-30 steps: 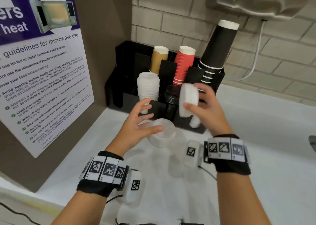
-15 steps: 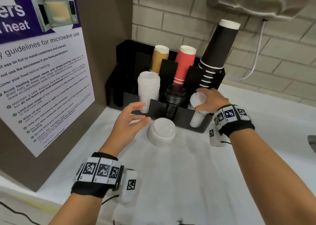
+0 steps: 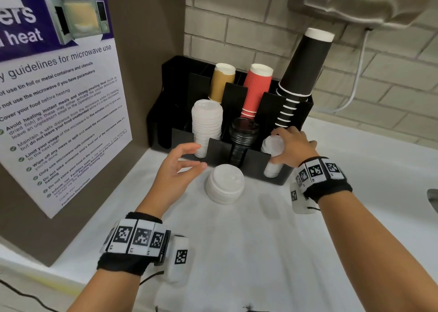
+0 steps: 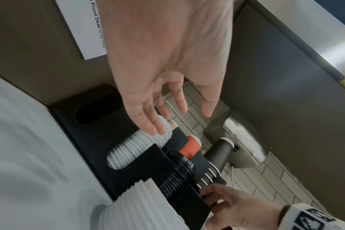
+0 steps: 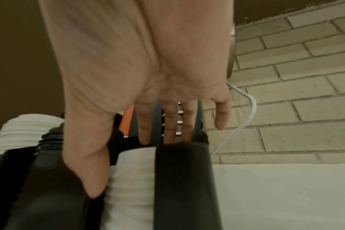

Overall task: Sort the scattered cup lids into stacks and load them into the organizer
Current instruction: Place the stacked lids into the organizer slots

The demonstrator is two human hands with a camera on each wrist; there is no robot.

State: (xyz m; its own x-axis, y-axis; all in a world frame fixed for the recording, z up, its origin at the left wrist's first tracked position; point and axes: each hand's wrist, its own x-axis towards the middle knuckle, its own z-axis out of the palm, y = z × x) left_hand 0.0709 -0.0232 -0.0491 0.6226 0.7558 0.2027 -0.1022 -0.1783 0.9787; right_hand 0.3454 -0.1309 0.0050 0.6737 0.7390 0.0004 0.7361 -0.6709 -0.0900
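Note:
A black organizer point(image 3: 166, 112) stands at the back of the white counter. Its front slots hold a tall white lid stack point(image 3: 206, 127), a black lid stack point(image 3: 241, 141) and a smaller white lid stack point(image 3: 272, 172). My right hand point(image 3: 276, 146) grips that smaller stack point(image 5: 132, 186) in the right slot, fingers over its top and thumb along its side. A loose stack of white lids point(image 3: 225, 186) sits on the counter in front of the organizer. My left hand point(image 3: 200, 156) hovers open just left of it, touching nothing, fingers spread point(image 4: 183, 123).
Brown cups point(image 3: 222, 82), red cups point(image 3: 257, 89) and a tall leaning stack of black cups point(image 3: 301, 75) fill the rear slots. A panel with a microwave poster point(image 3: 59, 98) walls the left side. A steel wall unit point(image 3: 367, 1) and its cable point(image 3: 355, 86) hang at top right.
My right hand carried the smaller white lid stack from above the counter down into the organizer's right front slot. My left hand lifted off the loose stack and drew slightly left.

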